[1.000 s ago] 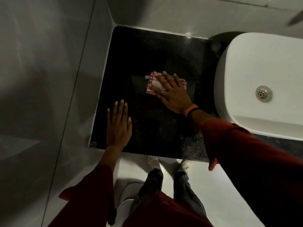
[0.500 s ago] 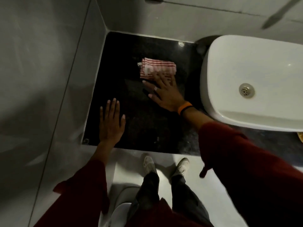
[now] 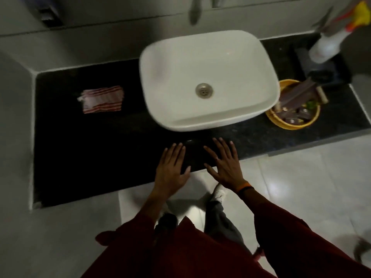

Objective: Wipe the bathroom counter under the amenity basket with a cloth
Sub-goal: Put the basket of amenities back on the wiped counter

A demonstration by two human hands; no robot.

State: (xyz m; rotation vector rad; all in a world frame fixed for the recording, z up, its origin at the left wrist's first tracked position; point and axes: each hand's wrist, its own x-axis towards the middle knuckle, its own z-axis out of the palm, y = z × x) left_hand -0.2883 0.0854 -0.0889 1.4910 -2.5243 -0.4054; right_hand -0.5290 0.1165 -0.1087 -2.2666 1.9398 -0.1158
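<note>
A folded red-and-white striped cloth (image 3: pixel 102 99) lies alone on the black counter (image 3: pixel 80 153), left of the basin. The yellow amenity basket (image 3: pixel 289 125) stands on the counter right of the basin, filled with small packets and tubes. My left hand (image 3: pixel 172 171) and my right hand (image 3: pixel 224 163) hover flat over the counter's front edge, below the basin, fingers spread, holding nothing. Both hands are far from the cloth and from the basket.
A white vessel basin (image 3: pixel 206 77) takes up the counter's middle. A white spray bottle (image 3: pixel 329 45) with a yellow-orange top stands on a dark tray (image 3: pixel 341 71) at the back right. A grey tiled wall bounds the counter on the left and back. My legs stand on the pale floor.
My right hand has let go of the cloth and left it on the counter's left part. Both hands have moved right to the front edge below the basin. The view has swung right.
</note>
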